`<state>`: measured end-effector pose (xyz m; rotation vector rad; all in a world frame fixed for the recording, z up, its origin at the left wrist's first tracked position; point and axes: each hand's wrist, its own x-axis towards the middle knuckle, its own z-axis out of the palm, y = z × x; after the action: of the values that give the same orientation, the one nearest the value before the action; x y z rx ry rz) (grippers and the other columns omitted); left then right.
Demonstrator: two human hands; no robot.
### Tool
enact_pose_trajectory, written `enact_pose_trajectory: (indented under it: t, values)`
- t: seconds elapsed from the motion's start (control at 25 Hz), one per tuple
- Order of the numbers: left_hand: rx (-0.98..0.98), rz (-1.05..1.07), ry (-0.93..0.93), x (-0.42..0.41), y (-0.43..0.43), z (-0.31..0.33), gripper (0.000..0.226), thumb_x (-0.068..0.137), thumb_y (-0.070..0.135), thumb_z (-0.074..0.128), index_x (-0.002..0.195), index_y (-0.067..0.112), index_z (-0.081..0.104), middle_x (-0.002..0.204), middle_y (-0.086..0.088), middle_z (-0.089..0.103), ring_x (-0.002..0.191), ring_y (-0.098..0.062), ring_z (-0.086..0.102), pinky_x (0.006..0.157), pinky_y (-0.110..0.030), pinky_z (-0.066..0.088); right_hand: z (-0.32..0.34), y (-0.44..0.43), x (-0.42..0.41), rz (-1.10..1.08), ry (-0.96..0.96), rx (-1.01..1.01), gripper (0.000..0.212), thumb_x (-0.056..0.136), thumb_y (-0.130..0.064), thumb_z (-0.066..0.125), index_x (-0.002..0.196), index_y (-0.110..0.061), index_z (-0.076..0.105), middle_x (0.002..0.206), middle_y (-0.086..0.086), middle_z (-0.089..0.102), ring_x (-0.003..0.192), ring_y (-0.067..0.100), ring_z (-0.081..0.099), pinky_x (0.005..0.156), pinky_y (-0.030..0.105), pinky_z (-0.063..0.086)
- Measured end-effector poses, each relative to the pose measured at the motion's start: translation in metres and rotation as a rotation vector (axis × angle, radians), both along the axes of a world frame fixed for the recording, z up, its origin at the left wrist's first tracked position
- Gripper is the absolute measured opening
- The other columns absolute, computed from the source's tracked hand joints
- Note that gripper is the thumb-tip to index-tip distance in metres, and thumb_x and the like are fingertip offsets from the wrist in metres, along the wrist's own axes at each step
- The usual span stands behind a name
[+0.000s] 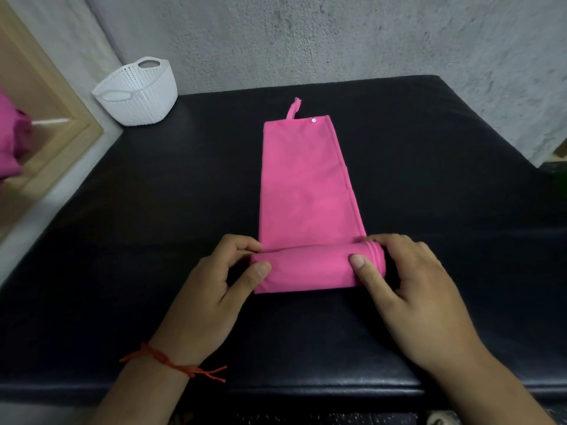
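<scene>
Left hand [214, 289] and right hand [420, 296] grip pink towel [306, 194] — black table [122, 240], grey wall [337, 35].

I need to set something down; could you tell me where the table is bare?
Bare left of the pink towel, in front of the white basket, and right of it to the black table's edge. Crowded near-middle, where left hand and right hand grip its rolled end.

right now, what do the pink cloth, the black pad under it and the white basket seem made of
Pink folded cloth: soft matte fabric, perhaps microfibre; it rolls tightly. Black padded tabletop: probably vinyl or leather, faintly glossy, grained. White handled basket: moulded plastic, perforated weave pattern.
</scene>
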<state>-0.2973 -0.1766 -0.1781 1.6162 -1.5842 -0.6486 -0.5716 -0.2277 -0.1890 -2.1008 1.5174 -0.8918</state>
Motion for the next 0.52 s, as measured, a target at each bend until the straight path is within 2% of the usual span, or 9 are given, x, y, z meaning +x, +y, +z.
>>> enact_pose_trajectory:
  t: [0.08,0.16,0.24,0.36,0.52]
  values:
    - [-0.026,-0.016,-0.036,0.0017,0.0005,-0.0026,0.026,0.101,0.059,0.050,0.115,0.040,0.061,0.112,0.017,0.069,0.112,-0.006,0.066,0.087,-0.016,0.049,0.0008,0.0007,0.0014,-0.005,0.000,0.002,0.039,0.100,-0.074,0.039,0.112,-0.044,0.061,0.098,-0.027,0.060,0.097,0.000,0.053,0.085,0.037,0.047]
    - [-0.048,-0.005,-0.083,0.0022,0.0015,-0.0054,0.028,0.098,0.061,0.051,0.114,0.040,0.061,0.112,0.014,0.065,0.111,-0.013,0.064,0.090,-0.024,0.050,0.0015,0.0005,0.0021,-0.013,0.008,0.002,0.038,0.101,-0.074,0.038,0.105,-0.043,0.060,0.095,-0.025,0.061,0.095,0.000,0.053,0.086,0.037,0.045]
    - [-0.127,0.017,-0.109,0.0016,0.0038,-0.0052,0.025,0.096,0.054,0.059,0.116,0.040,0.062,0.117,0.016,0.061,0.116,-0.017,0.060,0.095,-0.022,0.047,0.0019,0.0000,0.0028,-0.026,0.024,-0.003,0.038,0.101,-0.074,0.037,0.104,-0.043,0.060,0.094,-0.024,0.060,0.094,0.002,0.053,0.090,0.037,0.042]
    - [-0.259,-0.047,-0.210,0.0007,0.0069,-0.0055,0.030,0.089,0.032,0.080,0.115,0.027,0.066,0.125,0.015,0.059,0.123,-0.022,0.058,0.104,-0.023,0.043,0.0004,-0.0012,0.0028,-0.050,0.052,-0.011,0.042,0.100,-0.076,0.035,0.104,-0.043,0.061,0.094,-0.023,0.058,0.093,0.004,0.052,0.092,0.036,0.038]
    - [-0.215,-0.091,-0.223,0.0013,0.0041,-0.0059,0.045,0.075,0.028,0.092,0.113,0.029,0.066,0.125,0.014,0.060,0.123,-0.021,0.059,0.106,-0.025,0.044,-0.0005,-0.0011,0.0041,-0.064,0.066,-0.015,0.044,0.100,-0.077,0.035,0.108,-0.043,0.063,0.098,-0.022,0.057,0.094,0.005,0.052,0.091,0.036,0.038]
